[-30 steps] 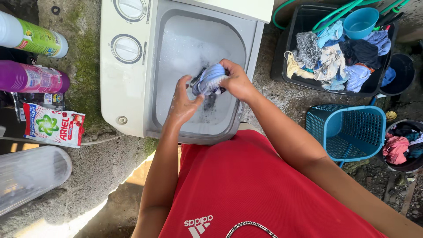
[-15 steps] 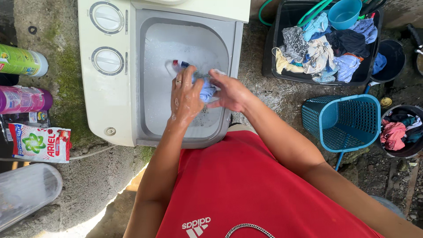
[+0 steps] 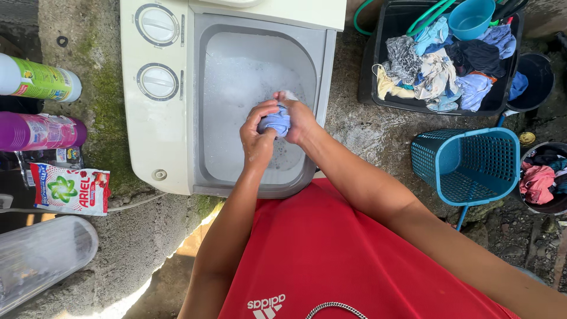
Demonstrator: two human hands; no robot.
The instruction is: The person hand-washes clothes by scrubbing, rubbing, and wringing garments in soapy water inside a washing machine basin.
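Bunched wet cloth (image 3: 276, 123) clamped between both hands above the sudsy tub (image 3: 236, 88), left hand (image 3: 258, 139) gripping from below-left, right hand (image 3: 300, 121) from the right, both equally near, no long axis showing.

Bright daylight, hard shadows, sharp focus, wide-angle edge stretch.

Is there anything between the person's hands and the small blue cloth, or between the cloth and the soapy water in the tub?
Nothing visible. The left hand and the right hand already clasp the blue cloth between them. Directly below it lies the open wash tub with foamy water, no lid or other item over the opening.
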